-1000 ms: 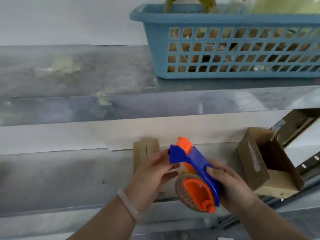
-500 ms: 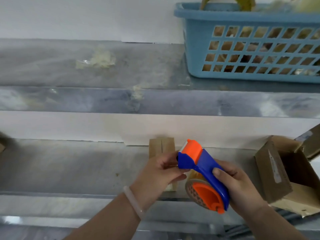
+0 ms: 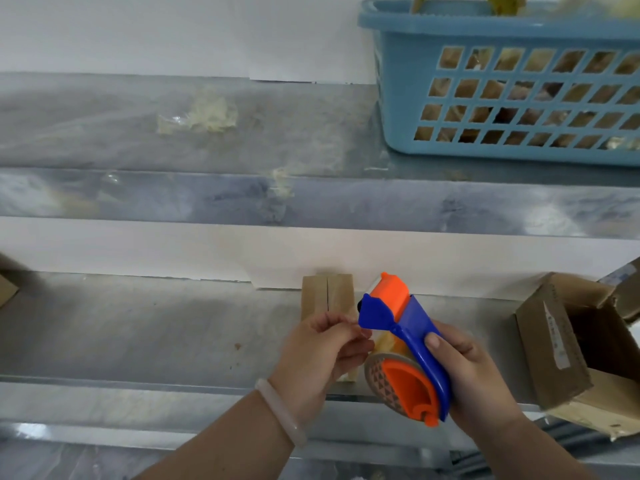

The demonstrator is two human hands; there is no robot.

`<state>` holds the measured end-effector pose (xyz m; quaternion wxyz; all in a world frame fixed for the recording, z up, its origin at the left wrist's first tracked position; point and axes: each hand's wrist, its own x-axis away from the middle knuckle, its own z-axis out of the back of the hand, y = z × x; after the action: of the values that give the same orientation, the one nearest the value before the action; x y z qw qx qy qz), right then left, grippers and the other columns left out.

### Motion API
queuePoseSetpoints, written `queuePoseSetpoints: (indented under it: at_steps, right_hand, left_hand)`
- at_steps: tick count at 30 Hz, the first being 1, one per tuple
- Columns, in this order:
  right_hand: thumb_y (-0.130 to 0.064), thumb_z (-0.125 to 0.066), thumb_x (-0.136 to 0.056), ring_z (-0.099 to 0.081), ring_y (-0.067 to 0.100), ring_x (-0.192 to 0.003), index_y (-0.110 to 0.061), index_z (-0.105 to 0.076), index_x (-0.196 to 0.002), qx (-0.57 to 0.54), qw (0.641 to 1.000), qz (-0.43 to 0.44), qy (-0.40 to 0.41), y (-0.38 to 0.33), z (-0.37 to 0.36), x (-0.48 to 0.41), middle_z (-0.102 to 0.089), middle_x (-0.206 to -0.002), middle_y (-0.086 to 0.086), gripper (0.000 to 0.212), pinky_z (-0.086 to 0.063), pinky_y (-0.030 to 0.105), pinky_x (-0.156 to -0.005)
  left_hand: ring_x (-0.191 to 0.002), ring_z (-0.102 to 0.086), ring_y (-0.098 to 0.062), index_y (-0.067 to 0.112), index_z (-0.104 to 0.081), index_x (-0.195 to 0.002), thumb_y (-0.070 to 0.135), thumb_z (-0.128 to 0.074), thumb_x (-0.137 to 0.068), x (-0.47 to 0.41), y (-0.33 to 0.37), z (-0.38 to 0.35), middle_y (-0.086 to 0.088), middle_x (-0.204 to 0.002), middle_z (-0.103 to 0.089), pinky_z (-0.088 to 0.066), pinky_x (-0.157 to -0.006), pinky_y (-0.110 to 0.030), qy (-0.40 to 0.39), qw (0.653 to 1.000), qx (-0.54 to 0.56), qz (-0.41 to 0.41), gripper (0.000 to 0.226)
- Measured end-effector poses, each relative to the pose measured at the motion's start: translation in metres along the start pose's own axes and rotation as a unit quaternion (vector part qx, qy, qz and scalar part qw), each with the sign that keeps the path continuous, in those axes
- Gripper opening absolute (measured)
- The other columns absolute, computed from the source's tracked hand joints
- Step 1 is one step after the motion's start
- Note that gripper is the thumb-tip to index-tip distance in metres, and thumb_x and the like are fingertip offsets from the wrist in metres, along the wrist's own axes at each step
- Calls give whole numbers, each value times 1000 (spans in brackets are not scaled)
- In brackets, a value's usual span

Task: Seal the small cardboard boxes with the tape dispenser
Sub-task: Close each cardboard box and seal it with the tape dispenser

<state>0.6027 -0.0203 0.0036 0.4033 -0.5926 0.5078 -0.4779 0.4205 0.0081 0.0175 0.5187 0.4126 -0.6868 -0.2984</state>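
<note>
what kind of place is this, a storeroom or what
Probably a storeroom or packing area: bare metal shelves, a blue plastic basket on the upper one, an open cardboard box on the lower one, and a right hand gripping a tape dispenser by a small cardboard box.

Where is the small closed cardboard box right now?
In the head view, the small closed cardboard box sits mid-frame on the lower metal shelf, against the back wall, behind the left hand and left of the blue-and-orange tape dispenser.
</note>
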Motion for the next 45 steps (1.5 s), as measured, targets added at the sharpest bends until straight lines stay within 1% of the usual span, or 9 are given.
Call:
queuePoseSetpoints:
  at_steps: [8, 13, 17, 22, 26, 31, 36, 41, 45]
  right_hand:
    - [-66, -87, -36, -71, 23, -72, -23, -79, -90, 37, 999, 27, -30, -10, 1, 0, -75, -87, 15, 69, -56, 27, -60]
    - [-48, -86, -51, -72, 24, -72, -21, -78, -94, 88, 993, 28, -74, -17, 3, -3, -75, -88, 15, 51, -55, 26, -59]
    - [-61, -86, -50, -72, 26, -86, -26, -76, -104, 126, 986, 33, -108, -22, 6, -6, -75, -99, 11, 65, -57, 30, -70]
    - [-39, -82, -54, -71, 9, -85, -46, -74, -98, 219, 966, 54, -123, -26, 12, -8, -76, -97, -3, 46, -53, 19, -71]
    - [-19, -83, -62, -70, 8, -86, -50, -72, -98, 263, 953, 65, -134, -32, 16, -7, -75, -97, -4, 49, -53, 18, -72]
    - [-56, -84, -51, -70, 9, -94, -53, -68, -105, 290, 943, 72, -147, -36, 20, -10, -74, -103, -8, 56, -54, 21, -77]
    - [-60, -83, -51, -69, 6, -93, -58, -66, -105, 312, 934, 93, -151, -34, 20, -11, -74, -103, -13, 56, -55, 21, -78]
    - [-21, -86, -65, -70, 8, -92, -59, -66, -102, 333, 925, 111, -147, -33, 19, -10, -74, -100, -13, 56, -56, 24, -78]
    - [-31, -88, -64, -70, 6, -90, -62, -65, -102, 338, 922, 130, -138, -31, 17, -7, -74, -99, -16, 54, -56, 22, -76]
  left_hand:
    - [-63, -66, -17, 11, -75, -80, 18, -60, -91, -6, 16, 7, -11, -74, -68, -58, -68, -32, -77, 994, -44, 69, 21]
    - [-80, -72, -22, 8, -72, -97, 7, -57, -92, -11, 26, 18, -18, -93, -74, -60, -73, -35, -79, 980, -180, 38, 16]
    - [-75, -72, -20, 10, -75, -89, 3, -58, -89, -10, 35, 21, -18, -86, -74, -60, -78, -39, -76, 960, -271, -7, 18]
    - [-61, -70, -10, 18, -73, -72, 8, -65, -90, -8, 42, 24, 2, -64, -71, -54, -58, -19, -37, 941, -321, -99, 22]
    - [-57, -69, -10, 20, -72, -70, 10, -66, -90, -6, 40, 24, 5, -60, -70, -52, -55, -18, -10, 937, -330, -117, 23]
    - [-56, -68, -11, 16, -70, -71, 7, -63, -91, -3, 34, 21, 4, -60, -69, -53, -54, -20, 25, 953, -276, -125, 23]
    - [-54, -66, -10, 15, -69, -70, 5, -62, -91, -2, 28, 23, 4, -57, -67, -54, -55, -24, 44, 950, -272, -144, 25]
    - [-60, -69, -16, 22, -69, -69, 9, -64, -90, 0, 23, 27, 1, -62, -68, -59, -59, -30, 76, 931, -304, -187, 25]
    - [-65, -66, -12, 28, -69, -70, 16, -67, -87, 1, 20, 30, 2, -67, -69, -54, -64, -24, 98, 898, -358, -235, 21]
